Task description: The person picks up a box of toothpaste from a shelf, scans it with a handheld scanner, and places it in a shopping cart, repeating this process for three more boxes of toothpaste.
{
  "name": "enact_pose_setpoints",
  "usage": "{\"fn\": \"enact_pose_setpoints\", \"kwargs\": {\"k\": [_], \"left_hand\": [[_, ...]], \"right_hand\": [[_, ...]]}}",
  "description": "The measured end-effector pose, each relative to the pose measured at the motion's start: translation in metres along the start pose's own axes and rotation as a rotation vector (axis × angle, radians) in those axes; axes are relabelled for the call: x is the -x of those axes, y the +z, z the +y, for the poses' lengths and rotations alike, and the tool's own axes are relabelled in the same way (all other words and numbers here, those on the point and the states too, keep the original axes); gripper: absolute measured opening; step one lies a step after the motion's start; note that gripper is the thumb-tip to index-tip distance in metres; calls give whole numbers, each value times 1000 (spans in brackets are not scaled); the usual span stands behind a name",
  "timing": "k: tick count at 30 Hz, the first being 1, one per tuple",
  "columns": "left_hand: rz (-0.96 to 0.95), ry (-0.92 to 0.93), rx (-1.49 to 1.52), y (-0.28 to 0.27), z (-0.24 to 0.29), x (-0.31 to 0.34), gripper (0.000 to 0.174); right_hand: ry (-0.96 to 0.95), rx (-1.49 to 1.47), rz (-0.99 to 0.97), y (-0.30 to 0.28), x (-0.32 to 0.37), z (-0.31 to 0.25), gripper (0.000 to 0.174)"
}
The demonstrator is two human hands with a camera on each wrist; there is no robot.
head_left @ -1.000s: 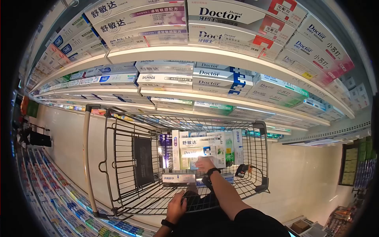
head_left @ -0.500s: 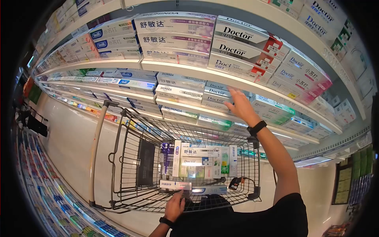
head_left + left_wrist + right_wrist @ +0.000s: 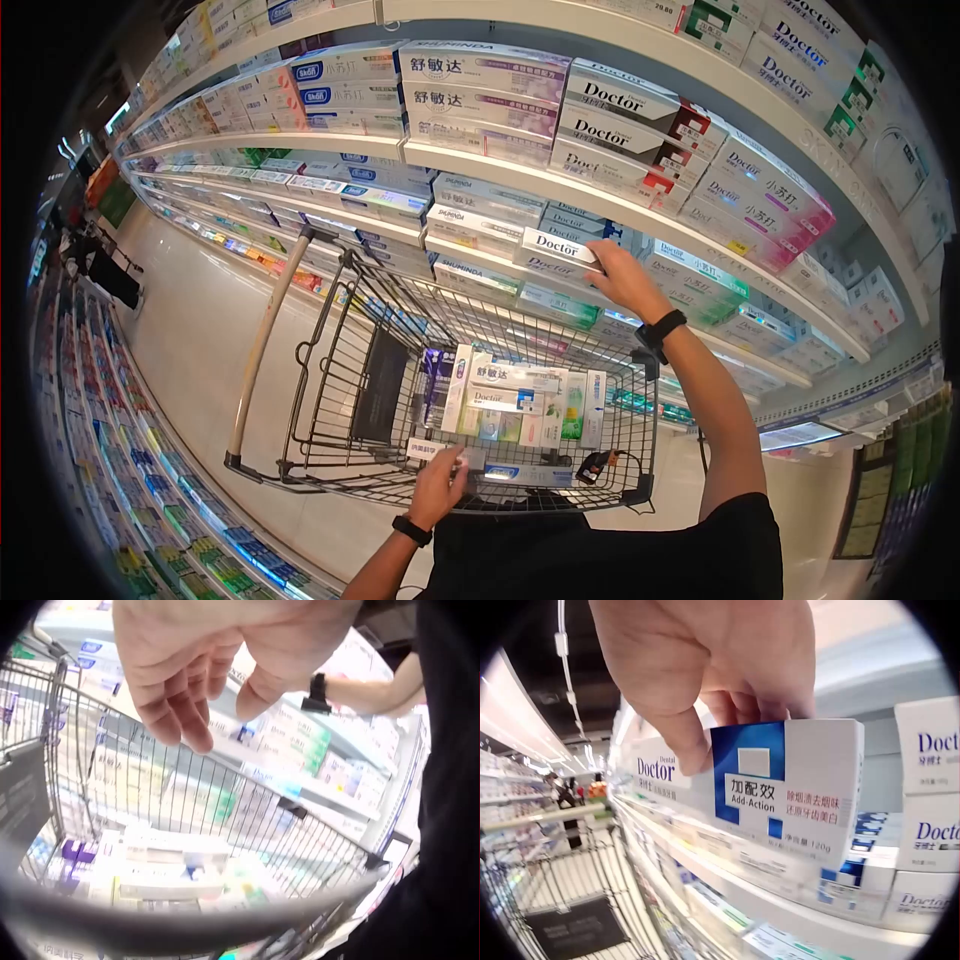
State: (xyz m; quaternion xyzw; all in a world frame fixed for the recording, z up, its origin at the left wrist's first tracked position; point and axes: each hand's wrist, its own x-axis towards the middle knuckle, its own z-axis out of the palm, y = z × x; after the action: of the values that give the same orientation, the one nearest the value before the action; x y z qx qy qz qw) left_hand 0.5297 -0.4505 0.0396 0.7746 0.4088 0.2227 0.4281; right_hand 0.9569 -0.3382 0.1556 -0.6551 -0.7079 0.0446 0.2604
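Note:
My right hand (image 3: 625, 278) pinches a white and blue Doctor toothpaste box (image 3: 817, 780) from above, thumb on its printed face. The box is in front of the shelf's stacked Doctor boxes (image 3: 934, 754). Over the near side of the shopping cart (image 3: 645, 495), my left hand (image 3: 438, 487) hovers with fingers loosely bent and nothing in them, as the left wrist view also shows. Below it, in the cart, lies a white toothpaste box (image 3: 425, 450), partly covered by the hand. Further in, more toothpaste boxes are packed together, a Doctor box (image 3: 495, 400) among them.
Shelves (image 3: 480, 160) of stacked toothpaste boxes run along the far side of the cart. Another low shelf of boxes (image 3: 130, 450) lines the left of the aisle. The cart's handle (image 3: 265, 360) points left, over a pale floor (image 3: 200, 310).
My right hand rose from the cart to the shelf and took hold of a Doctor box there. The left hand stayed near the cart's near side. The view swung up toward the shelves.

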Motion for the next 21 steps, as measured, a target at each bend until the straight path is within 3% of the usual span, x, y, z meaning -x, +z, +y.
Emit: {"fn": "enact_pose_setpoints", "kwargs": {"k": [2,6,9,11,14,17,18,21], "left_hand": [[118,97,23,-8,22,-26,40],[148,26,694,-25,87,-80,68],[5,80,924,-30,119,-94,61],[-128,102,895,-28,126,-95,49],[-177,47,920,-15,140,-88,38],[-179,7,978,-5,148,-82,35],[-130,-8,976,-1,152,-81,35],[-111,-20,1059,1,151,-79,35]], "right_hand": [[23,-152,-127,-23,19,-41,39],[10,-329,-395,-63,62,-101,45],[-50,-424,-444,-71,96,-115,49],[-71,-413,-432,-76,114,-119,47],[-27,-434,-435,-88,135,-121,45],[223,-555,-286,-107,162,-122,47],[153,-590,-185,-100,175,-102,52],[325,-763,21,-92,211,-86,55]]}}
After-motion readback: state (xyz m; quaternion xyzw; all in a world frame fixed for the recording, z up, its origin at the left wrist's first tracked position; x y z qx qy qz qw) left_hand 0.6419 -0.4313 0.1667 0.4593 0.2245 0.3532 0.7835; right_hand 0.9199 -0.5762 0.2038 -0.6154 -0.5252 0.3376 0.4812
